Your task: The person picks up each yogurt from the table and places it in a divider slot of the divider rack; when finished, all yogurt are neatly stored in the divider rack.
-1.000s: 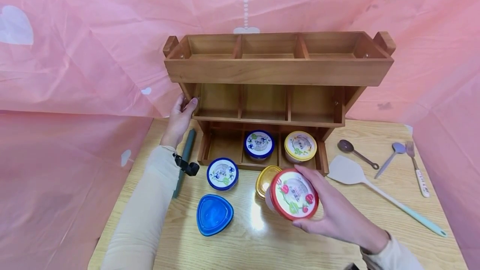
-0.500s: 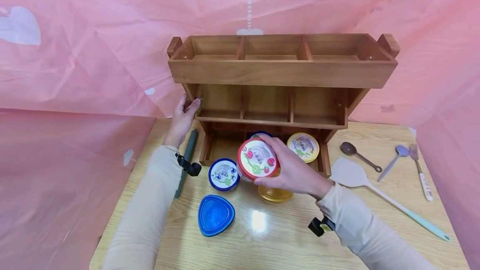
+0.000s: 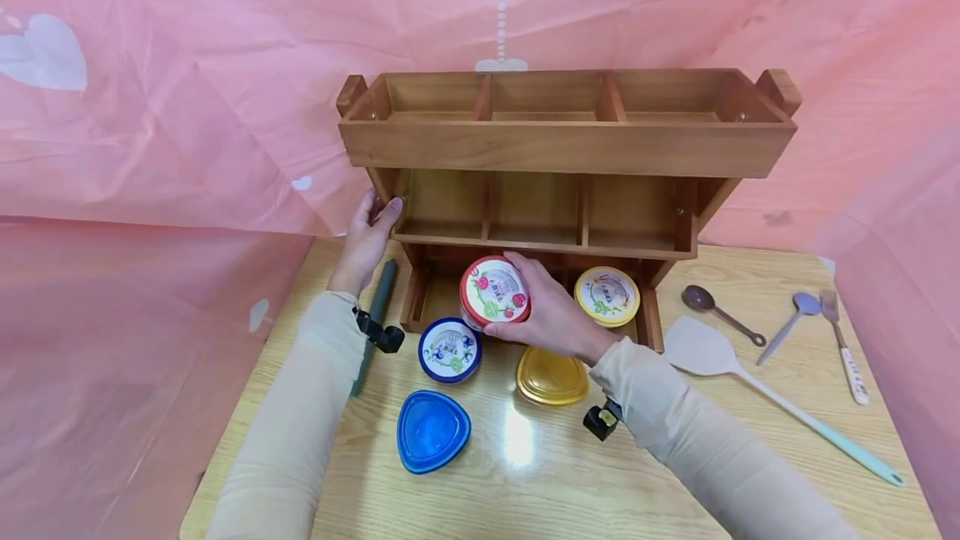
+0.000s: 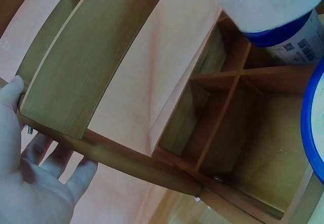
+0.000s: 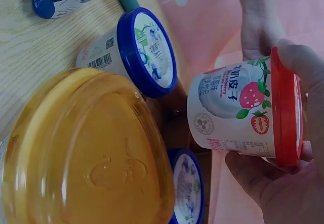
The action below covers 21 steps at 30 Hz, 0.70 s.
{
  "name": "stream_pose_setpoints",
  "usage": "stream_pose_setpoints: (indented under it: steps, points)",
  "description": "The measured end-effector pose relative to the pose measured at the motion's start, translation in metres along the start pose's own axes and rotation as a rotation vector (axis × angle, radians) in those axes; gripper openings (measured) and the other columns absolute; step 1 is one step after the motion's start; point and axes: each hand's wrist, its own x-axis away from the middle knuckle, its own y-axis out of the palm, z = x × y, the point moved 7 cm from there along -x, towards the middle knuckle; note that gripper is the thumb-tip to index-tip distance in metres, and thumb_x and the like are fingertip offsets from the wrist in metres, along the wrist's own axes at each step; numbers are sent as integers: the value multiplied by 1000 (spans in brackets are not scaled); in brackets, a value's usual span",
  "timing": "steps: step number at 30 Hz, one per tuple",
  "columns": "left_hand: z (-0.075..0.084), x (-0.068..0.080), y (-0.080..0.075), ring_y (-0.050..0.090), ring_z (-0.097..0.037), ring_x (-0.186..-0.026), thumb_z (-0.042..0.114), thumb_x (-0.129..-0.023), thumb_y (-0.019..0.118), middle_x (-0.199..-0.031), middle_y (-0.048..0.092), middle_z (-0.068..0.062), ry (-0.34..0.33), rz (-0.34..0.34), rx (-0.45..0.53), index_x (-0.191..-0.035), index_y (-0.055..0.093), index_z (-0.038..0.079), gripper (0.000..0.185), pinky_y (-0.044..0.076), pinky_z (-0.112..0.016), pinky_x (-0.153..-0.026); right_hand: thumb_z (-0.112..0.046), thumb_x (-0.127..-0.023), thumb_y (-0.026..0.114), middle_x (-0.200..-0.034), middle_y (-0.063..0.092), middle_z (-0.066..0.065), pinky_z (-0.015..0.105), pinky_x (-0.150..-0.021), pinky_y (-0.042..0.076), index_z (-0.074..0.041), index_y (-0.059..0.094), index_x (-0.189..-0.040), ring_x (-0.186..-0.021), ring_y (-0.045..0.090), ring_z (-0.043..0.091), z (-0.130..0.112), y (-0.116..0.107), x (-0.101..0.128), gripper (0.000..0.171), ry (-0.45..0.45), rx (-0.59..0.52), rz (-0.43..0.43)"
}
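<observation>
My right hand (image 3: 551, 311) grips a tub with a red lid and strawberry print (image 3: 495, 290), thumb and fingers around its lid end. The tub is over the left and middle of the shelf's bottom tier; in the right wrist view the strawberry tub (image 5: 238, 107) is tilted on its side. My left hand (image 3: 367, 240) holds the left side of the wooden shelf (image 3: 562, 148), with its thumb and fingers around the side board in the left wrist view. A yellow-lidded tub (image 3: 607, 296) sits in the right bottom compartment. The blue-lidded tub (image 5: 187, 188) in the middle compartment is hidden in the head view.
In front of the shelf stand another blue-lidded tub (image 3: 450, 349), a triangular blue-lidded container (image 3: 432, 432) and an amber-lidded one (image 3: 552, 375). At right lie a white spatula (image 3: 701, 346), brown spoon (image 3: 699, 298), purple spoon (image 3: 806, 302) and fork (image 3: 828, 304). A dark green stick (image 3: 384, 290) is at left.
My right hand has carried the strawberry tub left and away from me, from above the amber container to the shelf's bottom tier. My left hand keeps its hold on the shelf.
</observation>
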Motion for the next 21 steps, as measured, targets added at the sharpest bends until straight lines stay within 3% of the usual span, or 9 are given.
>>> stream_pose_setpoints:
  steps: [8, 21]
  points:
    - [0, 1, -1, 40, -23, -141, 39, -101, 53, -150, 44, -11, -3, 8, -12, -152, 34, 20, 58, 31, -39, -120, -46, -74, 84, -140, 43, 13, 47, -106, 47, -9, 23, -154, -121, 50, 27, 0, 16, -18, 107, -23, 41, 28]
    - [3, 1, 1, 42, -25, -139, 34, -102, 54, -148, 45, -13, 12, 11, 11, -151, 35, 18, 55, 32, -40, -119, -45, -76, 83, -145, 38, 15, 48, -109, 44, -14, 17, -156, -128, 48, 30, -2, 47, -51, 108, 55, 65, -14]
